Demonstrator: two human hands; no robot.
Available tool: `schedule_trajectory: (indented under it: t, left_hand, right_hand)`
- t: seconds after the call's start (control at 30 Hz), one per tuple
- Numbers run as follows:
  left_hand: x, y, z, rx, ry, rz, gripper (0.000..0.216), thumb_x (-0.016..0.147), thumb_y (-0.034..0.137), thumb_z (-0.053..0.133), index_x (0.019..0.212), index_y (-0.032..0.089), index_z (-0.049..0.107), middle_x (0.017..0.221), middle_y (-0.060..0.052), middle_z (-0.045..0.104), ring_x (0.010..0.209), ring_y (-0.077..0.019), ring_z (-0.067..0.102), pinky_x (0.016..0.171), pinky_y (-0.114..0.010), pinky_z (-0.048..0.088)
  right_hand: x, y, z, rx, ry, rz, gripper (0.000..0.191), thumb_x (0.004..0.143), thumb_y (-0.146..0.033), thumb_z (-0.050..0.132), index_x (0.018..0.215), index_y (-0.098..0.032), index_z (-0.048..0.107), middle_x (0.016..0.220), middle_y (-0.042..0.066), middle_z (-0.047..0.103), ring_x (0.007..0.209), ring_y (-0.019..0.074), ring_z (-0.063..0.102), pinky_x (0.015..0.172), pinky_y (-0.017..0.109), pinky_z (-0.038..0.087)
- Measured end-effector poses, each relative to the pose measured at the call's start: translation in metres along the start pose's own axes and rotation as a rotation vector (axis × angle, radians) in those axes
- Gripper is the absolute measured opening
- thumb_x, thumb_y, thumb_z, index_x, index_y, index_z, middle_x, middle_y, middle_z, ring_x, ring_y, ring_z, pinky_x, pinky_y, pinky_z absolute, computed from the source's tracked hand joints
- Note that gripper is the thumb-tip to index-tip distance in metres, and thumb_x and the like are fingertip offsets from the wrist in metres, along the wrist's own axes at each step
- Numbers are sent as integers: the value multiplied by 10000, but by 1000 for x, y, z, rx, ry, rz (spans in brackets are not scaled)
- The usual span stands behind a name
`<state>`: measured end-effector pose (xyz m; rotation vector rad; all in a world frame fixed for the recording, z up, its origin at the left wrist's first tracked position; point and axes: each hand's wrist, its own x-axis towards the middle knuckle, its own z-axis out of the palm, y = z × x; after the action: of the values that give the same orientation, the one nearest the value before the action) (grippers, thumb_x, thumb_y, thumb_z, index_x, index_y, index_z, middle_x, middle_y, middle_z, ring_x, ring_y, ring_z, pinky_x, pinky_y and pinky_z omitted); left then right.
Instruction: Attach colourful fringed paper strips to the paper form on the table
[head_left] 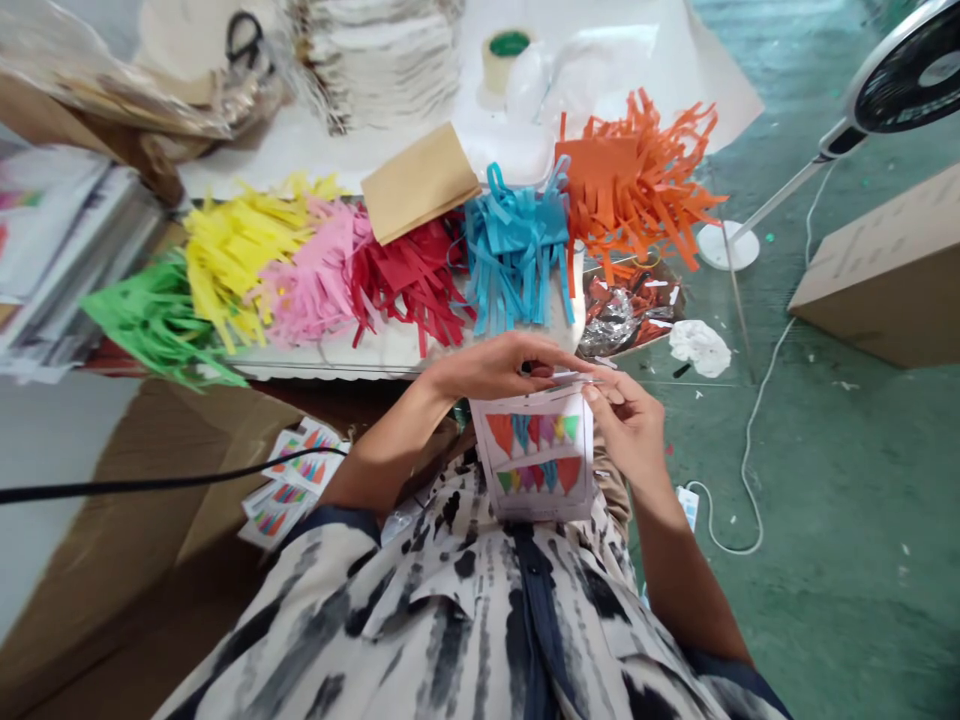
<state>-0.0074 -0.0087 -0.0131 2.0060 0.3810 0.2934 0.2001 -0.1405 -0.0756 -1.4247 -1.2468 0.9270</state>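
My left hand (pixel 499 366) and my right hand (pixel 628 424) pinch the top edge of a clear packet (pixel 536 455) holding a white card printed with coloured bunting. The packet hangs over my lap, just below the tray's front edge. Both hands' fingers are closed on its top. Ahead lie bundles of cut paper fringe in a row: green (pixel 154 318), yellow (pixel 232 250), pink (pixel 315 275), red (pixel 409 275), blue (pixel 514 245) and orange (pixel 637 180).
The fringe lies on a white tray (pixel 330 358). A brown paper bag (pixel 418 182), a tape roll (pixel 504 55) and scissors (pixel 244 40) sit behind. More printed cards (pixel 289 482) lie in a cardboard box at left. A fan (pixel 904 75), its cord and a carton (pixel 885 270) stand on the green floor.
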Motion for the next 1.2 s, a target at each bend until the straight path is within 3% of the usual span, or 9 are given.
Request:
schedule_trajectory:
  t: [0.13,0.2,0.33,0.5,0.7,0.83,1.0,1.1,1.2]
  left_hand:
    - [-1,-5,0,3,18,-55,453,988,227,637,1439,249,674,884,-23,679,756,-116,558,683,-227,449]
    - [-2,-6,1,-5,50,-71,421,977,267,669,1395,231,704,877,-18,686,739,-111,562,674,-222,452]
    - [-2,1,2,12,89,-53,350,984,293,675,1310,190,748,849,-22,692,722,-103,563,654,-213,440]
    - [-6,20,-1,57,41,15,412,992,253,676,1402,258,701,913,-37,730,755,-115,603,675,-223,453]
    - [-13,29,-4,139,-22,12,426,1034,243,627,1453,311,666,918,-32,674,749,-110,559,694,-225,424]
    - [-15,27,-5,185,-74,34,425,1047,268,609,1463,343,654,951,-37,630,784,-119,556,741,-238,434]
    - [-16,25,-3,36,-67,59,456,1073,304,546,1525,337,588,1120,-94,646,1009,-171,627,943,-286,503]
    - [-22,30,-2,-48,-88,58,492,1078,321,529,1570,298,536,1235,-131,667,1106,-200,655,1008,-322,514]
    - [-35,36,3,-67,-44,25,573,999,389,689,1547,275,568,1326,-146,692,1162,-232,682,995,-320,535]
  right_hand:
    - [-5,-2,-3,-197,46,-195,426,1008,-347,642,1433,-321,628,1160,47,755,968,206,718,892,406,608]
    - [-5,-6,-4,-316,53,-366,412,1001,-279,642,1407,-349,640,1348,72,668,1171,238,677,1031,471,570]
    - [-2,-17,-6,-474,8,-522,332,987,-227,639,1299,-326,691,1330,97,576,1254,269,592,1047,505,539]
    - [0,-36,-12,-481,-39,-511,254,968,-234,661,1212,-302,674,1117,71,563,1110,250,579,919,450,548]
    - [-5,-49,-23,-453,-44,-470,149,978,-204,666,1103,-279,701,1052,56,555,1044,228,576,875,406,528]
    - [-4,-49,-25,-433,-59,-459,147,971,-208,679,1093,-280,716,1065,54,571,1055,228,597,895,407,543]
    - [-1,-50,-24,-283,-109,-398,109,994,-219,645,1061,-281,703,1331,72,647,1269,264,629,1068,480,538]
    - [-1,-48,-25,-213,-141,-356,110,1013,-226,621,1060,-292,695,1258,40,727,1202,245,683,1042,466,553]
    - [-3,-43,-25,-185,-71,-324,86,994,-240,661,1047,-286,710,1172,39,744,1101,228,709,974,430,577]
